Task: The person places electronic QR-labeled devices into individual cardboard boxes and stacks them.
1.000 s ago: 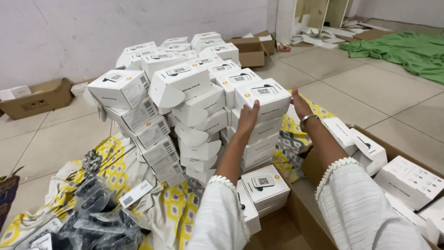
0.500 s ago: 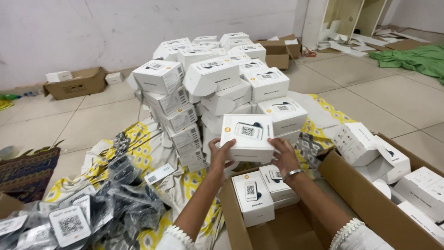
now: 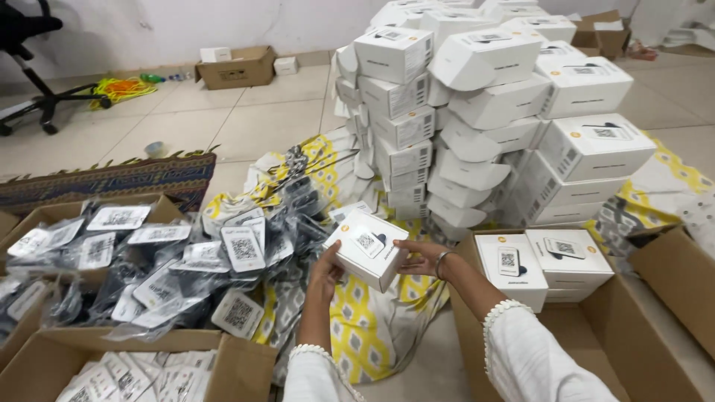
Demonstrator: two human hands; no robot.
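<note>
Along the left edge, an open cardboard box (image 3: pixel 45 223) is holding black devices in clear plastic bags (image 3: pixel 149 260), spilling onto a yellow-patterned cloth (image 3: pixel 372 335). Beside that heap, the left hand (image 3: pixel 325 269) is cupping the near left side of a small white box (image 3: pixel 366 248), fingers curled against it. Opposite it, the right hand (image 3: pixel 422 258) is gripping the box's right end, wrist bangled. Both hands are holding the box tilted above the cloth. Behind, a tall stack of white boxes (image 3: pixel 484 112) is leaning. Farther right, a cardboard carton (image 3: pixel 670 275) is holding two more white boxes (image 3: pixel 544 264).
</note>
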